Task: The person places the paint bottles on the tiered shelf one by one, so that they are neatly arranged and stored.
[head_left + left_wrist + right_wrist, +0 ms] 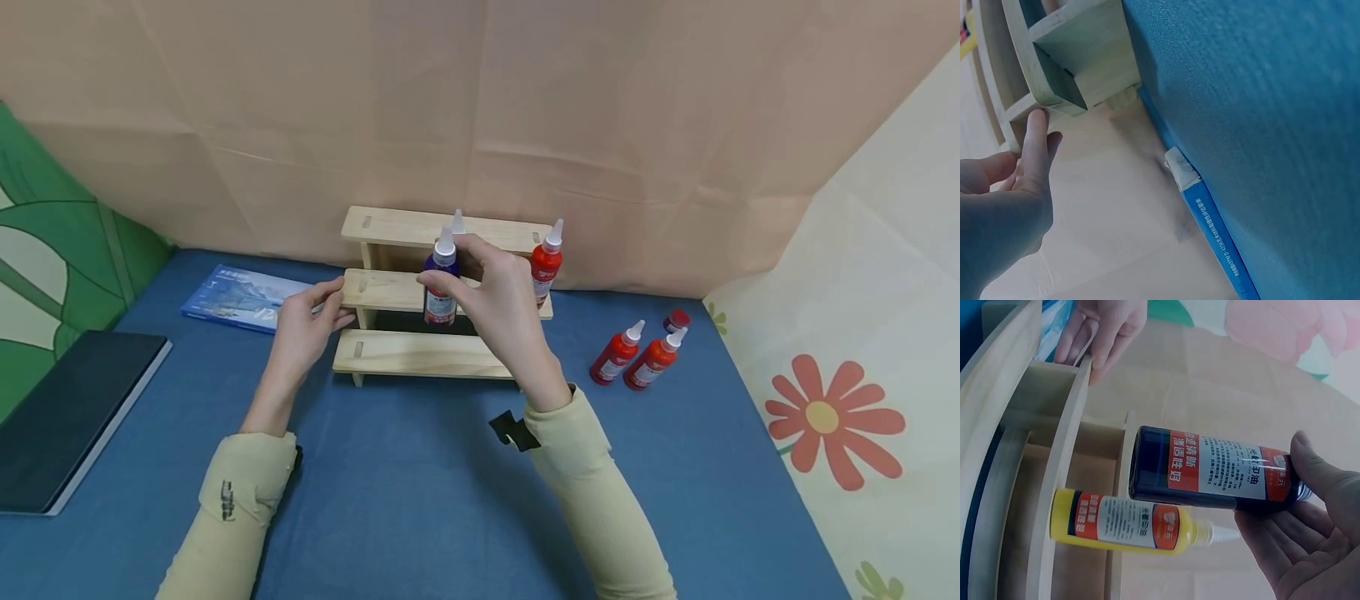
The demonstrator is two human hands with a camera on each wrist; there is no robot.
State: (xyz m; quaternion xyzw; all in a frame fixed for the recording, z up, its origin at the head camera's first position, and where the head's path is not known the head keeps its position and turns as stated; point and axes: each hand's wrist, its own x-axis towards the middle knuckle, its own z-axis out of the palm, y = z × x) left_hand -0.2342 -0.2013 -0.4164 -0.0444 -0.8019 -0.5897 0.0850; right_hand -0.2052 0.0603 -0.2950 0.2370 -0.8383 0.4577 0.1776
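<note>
My right hand (504, 304) pinches a dark blue bottle (1147, 465) with a white nozzle between thumb and fingers, near its neck. The bottle is upright in front of a stepped wooden shelf rack (420, 354). Behind it, a yellow bottle (1125, 523) stands on the rack; in the head view mostly its nozzle tip (458, 221) shows. My left hand (306, 323) pinches the left end of the rack's middle tier. At the rack's right side stands a red bottle (546, 265), its base partly hidden from the head camera by my right hand.
To the right, two more red bottles (615, 357) stand on the blue cloth (405, 500) beside a small red-lidded item (677, 319). A blue box (240, 293) lies left of the rack, and a dark notebook-like slab (71, 417) lies at the left edge.
</note>
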